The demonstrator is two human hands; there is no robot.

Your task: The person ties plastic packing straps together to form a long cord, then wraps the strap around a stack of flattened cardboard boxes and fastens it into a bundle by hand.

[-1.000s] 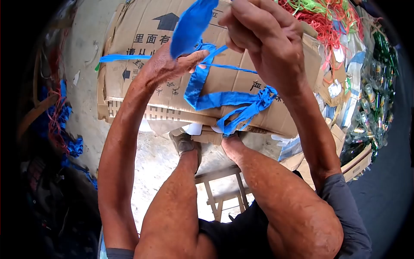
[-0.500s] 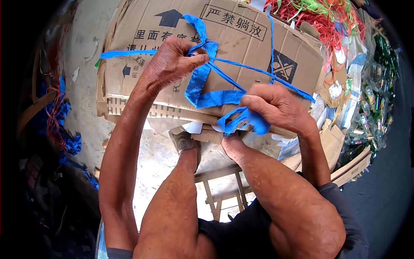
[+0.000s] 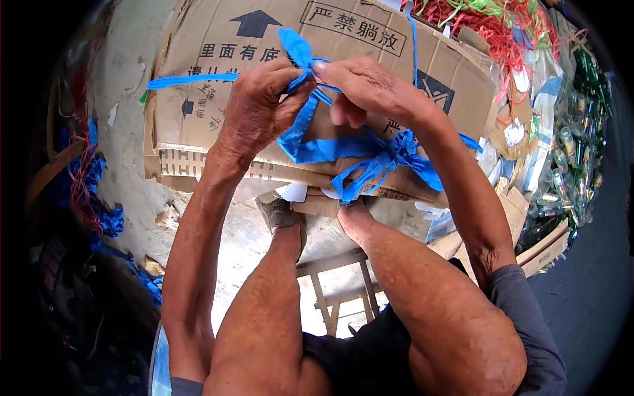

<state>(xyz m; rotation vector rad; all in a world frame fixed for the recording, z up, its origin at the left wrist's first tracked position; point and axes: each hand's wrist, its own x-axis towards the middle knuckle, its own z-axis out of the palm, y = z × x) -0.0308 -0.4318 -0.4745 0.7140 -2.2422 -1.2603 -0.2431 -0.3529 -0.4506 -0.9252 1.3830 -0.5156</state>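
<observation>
Flattened cardboard (image 3: 264,39) lies stacked before me, with a blue strap (image 3: 191,80) running across its top. My left hand (image 3: 261,105) is closed on the blue strap near the middle of the stack. Right beside it, my right hand (image 3: 360,86) pinches the strap at the same crossing, where a loose blue end sticks up above the fingers. A wide blue band bends below the hands and leads to a bunched blue knot (image 3: 399,150) near the cardboard's front edge. My fingers partly hide the crossing.
Red and green plastic strings (image 3: 492,39) lie at the upper right, beside green and clear bottles (image 3: 581,125). A wooden stool (image 3: 333,264) stands between my legs. Blue and red strips (image 3: 99,191) hang at the left. My feet are at the cardboard's front edge.
My right hand has come down from the top, passed near the knot and moved up to meet my left hand. The loose strap end now stands above the crossing.
</observation>
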